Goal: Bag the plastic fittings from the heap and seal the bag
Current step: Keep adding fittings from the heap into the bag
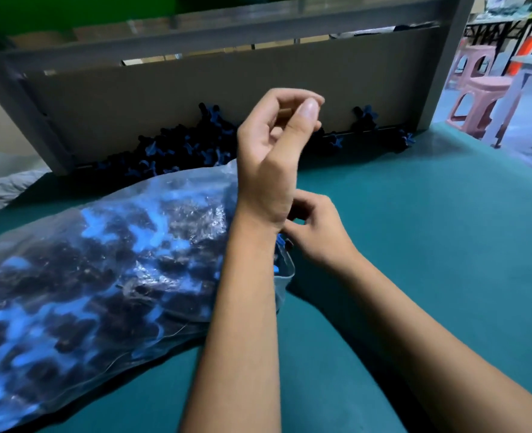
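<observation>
A big clear bag (108, 270) lies on the green table (414, 245), stuffed with blue and black fittings. More fittings sit in a heap (177, 148) against the grey board (227, 95) behind it. The left hand (274, 151) is lifted up, fingers curled, thumb against fingertips; I cannot tell if it pinches anything. The right hand (318, 229) pinches the bag's mouth. Pink stools (480, 85) stand far right. No writing can be read

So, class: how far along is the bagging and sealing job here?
Done: the clear bag lies full of blue fittings on the green table. In hand: the right hand works at the bag's mouth; the left hand is raised, fingers curled. Left: sealing, and the heap by the cardboard.
</observation>
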Demonstrator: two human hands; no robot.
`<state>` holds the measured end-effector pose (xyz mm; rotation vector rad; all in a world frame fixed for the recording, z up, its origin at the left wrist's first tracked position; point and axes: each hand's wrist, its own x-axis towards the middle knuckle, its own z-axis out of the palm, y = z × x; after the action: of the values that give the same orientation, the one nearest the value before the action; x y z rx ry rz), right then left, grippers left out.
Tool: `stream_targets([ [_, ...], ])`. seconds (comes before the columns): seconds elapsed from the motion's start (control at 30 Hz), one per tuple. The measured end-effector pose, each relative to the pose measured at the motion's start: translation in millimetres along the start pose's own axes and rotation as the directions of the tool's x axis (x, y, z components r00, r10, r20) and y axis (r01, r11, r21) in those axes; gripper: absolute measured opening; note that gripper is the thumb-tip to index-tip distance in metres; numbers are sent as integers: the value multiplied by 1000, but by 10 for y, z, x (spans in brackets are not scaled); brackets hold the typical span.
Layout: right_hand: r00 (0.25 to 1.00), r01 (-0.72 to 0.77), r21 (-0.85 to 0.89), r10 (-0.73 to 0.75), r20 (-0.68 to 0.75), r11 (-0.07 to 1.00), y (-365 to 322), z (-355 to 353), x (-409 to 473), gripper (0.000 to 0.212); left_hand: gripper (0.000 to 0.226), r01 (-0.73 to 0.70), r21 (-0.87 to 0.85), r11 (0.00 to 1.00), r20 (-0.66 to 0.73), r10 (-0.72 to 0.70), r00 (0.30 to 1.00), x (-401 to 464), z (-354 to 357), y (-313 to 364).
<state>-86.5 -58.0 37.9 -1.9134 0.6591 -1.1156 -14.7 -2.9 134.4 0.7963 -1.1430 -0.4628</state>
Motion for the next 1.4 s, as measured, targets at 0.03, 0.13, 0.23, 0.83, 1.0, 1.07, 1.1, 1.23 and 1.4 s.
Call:
stream_targets([
  [0.03, 999, 52, -65, -51, 10, 997, -76, 44, 18, 29, 20, -13, 26, 1000, 16, 12, 1000, -10, 16, 6],
  [0.13, 995, 92, -154, -84, 55, 984, -335, 206, 78, 8, 21, -40, 79, 996, 30, 38, 999, -21, 20, 21],
  [0.23, 972, 65, 13, -66, 226, 998, -488, 298, 120, 28, 22, -45, 71, 996, -12, 46, 999, 2, -31, 33],
  [0.83, 886, -243, -51, 200, -418, 969, 180, 246, 587, 35, 26, 405, 215, 889, -510, -252, 823, 39, -299, -411],
  [1.0, 969, -142, -695, 244, 50, 705, 656, 166, 919, 40, 29, 408, 329, 852, -517, -198, 832, 20, -275, -441],
  [1.07, 924, -124, -656, 327, 197, 745, 700, 148, 1016, 46, 27, 403, 328, 854, -514, -197, 835, 19, -271, -435],
  [1.1, 903, -117, -660, 356, 241, 742, 713, 153, 1037, 48, 26, 403, 326, 855, -511, -199, 836, 17, -268, -429],
  [1.23, 934, -30, -710, 274, 232, 703, 705, 170, 927, 32, 24, 397, 316, 862, -493, -208, 845, 13, -271, -407],
  [1.4, 990, -17, -658, 103, 92, 753, 702, -97, 596, 24, 24, 401, 300, 865, -444, -246, 862, -7, -268, -391],
])
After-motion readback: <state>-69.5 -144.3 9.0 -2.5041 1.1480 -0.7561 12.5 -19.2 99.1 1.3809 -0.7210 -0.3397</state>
